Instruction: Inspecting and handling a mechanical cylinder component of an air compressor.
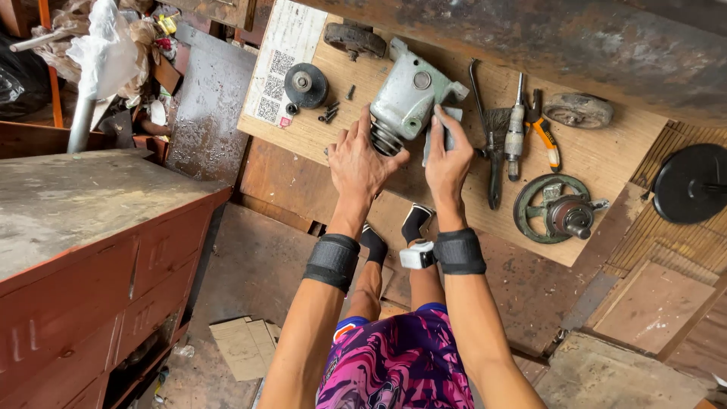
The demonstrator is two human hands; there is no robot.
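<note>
A grey metal motor housing (409, 95) with a ribbed round end lies on a plywood board (606, 163). My left hand (362, 163) presses its fingers against the ribbed end at the housing's lower left. My right hand (447, 159) is closed around a small grey flat piece (453, 113) at the housing's right side. Both wrists wear black bands.
On the board lie a black round disc (306, 85), loose screws (329, 113), a brush (495, 155), a screwdriver (516, 129), orange-handled pliers (544, 132), a green pulley wheel (556, 210) and two worn wheels (579, 110). A rusty red cabinet (91, 250) stands left. A black disc (691, 184) lies right.
</note>
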